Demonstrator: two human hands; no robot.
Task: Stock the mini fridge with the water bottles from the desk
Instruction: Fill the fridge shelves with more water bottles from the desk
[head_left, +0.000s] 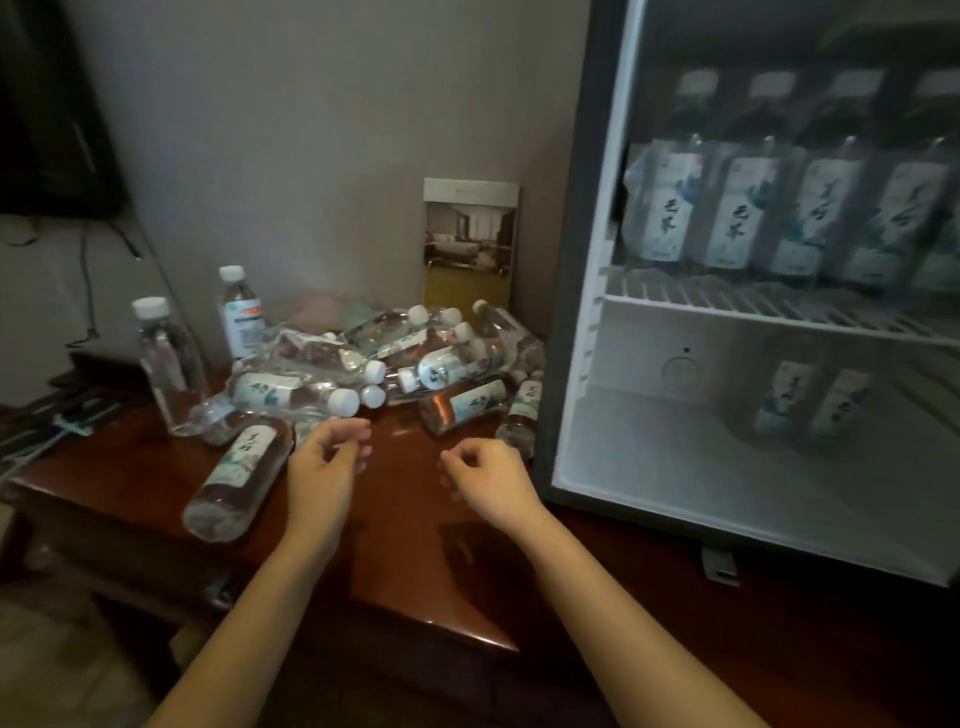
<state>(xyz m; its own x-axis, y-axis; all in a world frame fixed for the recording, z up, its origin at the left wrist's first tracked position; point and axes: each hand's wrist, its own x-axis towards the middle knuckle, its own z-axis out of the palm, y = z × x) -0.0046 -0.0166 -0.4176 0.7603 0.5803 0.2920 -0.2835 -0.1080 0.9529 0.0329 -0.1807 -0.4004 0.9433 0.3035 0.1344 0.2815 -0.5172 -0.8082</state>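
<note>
Both hands are empty, fingers loosely curled: left hand (332, 457), right hand (483, 470). Bottles (405, 358) are heaped just above them on the table (415, 561). The nearest bottle (239, 475) lies just left of the left hand, its axis running lower left to upper right. The fridge (571, 260) stands open at right, with room in its lower compartment (649, 457).

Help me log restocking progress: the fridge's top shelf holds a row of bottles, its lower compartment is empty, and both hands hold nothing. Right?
Not quite: the head view shows two bottles standing in the lower compartment of the mini fridge. The top-shelf row of bottles and the empty left hand and right hand are as you said.
</note>
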